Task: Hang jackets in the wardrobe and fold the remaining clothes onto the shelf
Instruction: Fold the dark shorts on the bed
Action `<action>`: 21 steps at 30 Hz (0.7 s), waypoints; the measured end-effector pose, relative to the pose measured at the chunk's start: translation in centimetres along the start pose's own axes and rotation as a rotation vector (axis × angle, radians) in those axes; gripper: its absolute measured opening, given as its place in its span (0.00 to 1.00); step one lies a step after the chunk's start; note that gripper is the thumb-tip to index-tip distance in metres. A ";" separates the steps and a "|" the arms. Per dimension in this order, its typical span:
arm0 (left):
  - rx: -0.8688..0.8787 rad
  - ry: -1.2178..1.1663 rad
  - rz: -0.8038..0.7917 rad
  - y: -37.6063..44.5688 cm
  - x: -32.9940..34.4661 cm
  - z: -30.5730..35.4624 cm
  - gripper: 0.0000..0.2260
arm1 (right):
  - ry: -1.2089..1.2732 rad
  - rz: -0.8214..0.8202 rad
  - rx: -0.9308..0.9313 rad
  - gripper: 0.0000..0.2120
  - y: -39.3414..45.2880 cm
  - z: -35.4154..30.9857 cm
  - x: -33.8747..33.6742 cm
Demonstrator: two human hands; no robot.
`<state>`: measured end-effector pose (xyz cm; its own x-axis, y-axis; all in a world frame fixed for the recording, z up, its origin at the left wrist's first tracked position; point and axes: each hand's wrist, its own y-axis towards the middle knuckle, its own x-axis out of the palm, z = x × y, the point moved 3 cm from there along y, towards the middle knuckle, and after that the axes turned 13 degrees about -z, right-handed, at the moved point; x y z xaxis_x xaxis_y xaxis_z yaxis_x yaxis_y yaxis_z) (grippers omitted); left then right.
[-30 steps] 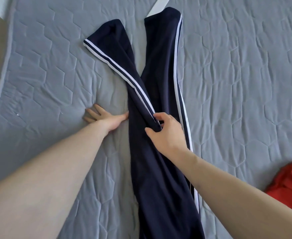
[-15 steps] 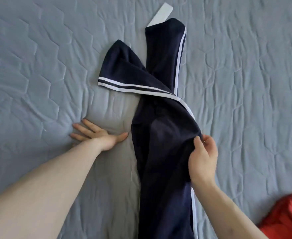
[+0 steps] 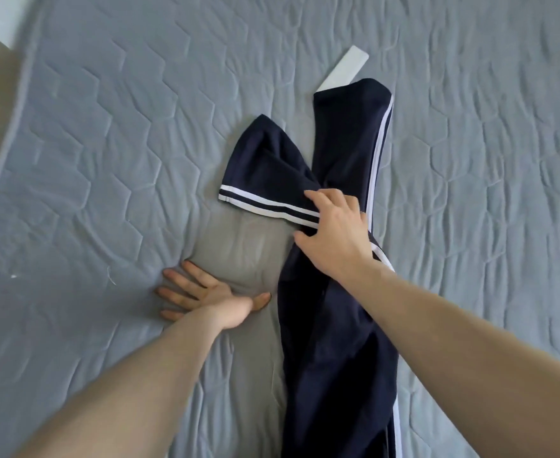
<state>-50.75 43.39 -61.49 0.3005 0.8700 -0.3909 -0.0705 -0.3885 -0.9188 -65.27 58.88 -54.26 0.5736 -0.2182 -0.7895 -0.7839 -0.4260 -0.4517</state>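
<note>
Currently the right hand (image 3: 334,233) lies on the navy track pants (image 3: 331,342), fingers extended over the white-striped leg folded across to its left. Beside the pants, the left hand (image 3: 202,294) presses flat, fingers spread, into the grey quilted bed (image 3: 107,160). Beyond the pants lies a white strip (image 3: 346,69).

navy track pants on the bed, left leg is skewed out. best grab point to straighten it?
Pinch the cuff end of the skewed leg, at its striped edge, coming from the left. That end lies free on the mattress, angled away from the straight leg. The right hand rests on the crossing; the left hand lies flat on the mattress nearby.
</note>
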 end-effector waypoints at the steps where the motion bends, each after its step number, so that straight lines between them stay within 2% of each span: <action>1: 0.008 -0.011 -0.003 0.1 0.0 0.0 0.80 | -0.091 -0.038 0.013 0.34 1.0 -0.1 0.4; 2: 0.017 -0.021 -0.008 0.2 -0.1 0.0 0.80 | -0.145 -0.046 0.031 0.33 1.8 -0.1 0.6; 4: 0.033 -0.037 -0.016 0.3 -0.2 -0.2 0.79 | -0.116 0.027 0.026 0.20 2.7 -0.6 0.5; 6: 0.037 -0.047 -0.022 0.5 -0.2 -0.4 0.79 | 0.136 0.125 0.006 0.07 2.7 -1.5 -0.3; 7: 0.037 -0.046 -0.023 0.6 -0.2 -0.5 0.79 | 0.346 0.151 -0.005 0.06 2.7 -1.9 -1.1; 9: 0.044 -0.044 -0.019 0.6 -0.1 -0.5 0.79 | 0.756 0.165 -0.064 0.11 2.9 -2.4 -3.4; 11: 0.046 -0.049 -0.023 0.7 -0.1 -0.5 0.80 | 1.040 0.144 -0.099 0.12 3.4 -2.0 -6.3; 13: 0.054 -0.063 -0.043 0.7 -0.1 -0.6 0.80 | 1.299 0.135 -0.041 0.06 4.6 -0.5 -9.1; 14: 0.064 -0.072 -0.066 0.8 0.0 -0.7 0.81 | 1.390 0.129 0.022 0.08 5.2 0.6 -10.0; 16: 0.078 -0.091 -0.128 1.0 0.1 -0.8 0.81 | 1.418 0.125 0.206 0.12 6.1 3.0 -10.5; 19: 0.070 -0.126 -0.187 1.0 0.3 -0.9 0.82 | 1.041 0.063 0.467 0.16 6.1 6.2 -8.8; 21: 0.059 -0.114 -0.190 0.9 0.4 -0.7 0.82 | 0.916 0.074 0.550 0.20 5.7 8.1 -7.1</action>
<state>-49.98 43.18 -62.48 0.2048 0.9557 -0.2115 -0.0789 -0.1993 -0.9768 -75.71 65.12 -54.59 0.3007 -0.9006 -0.3138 -0.6924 0.0201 -0.7212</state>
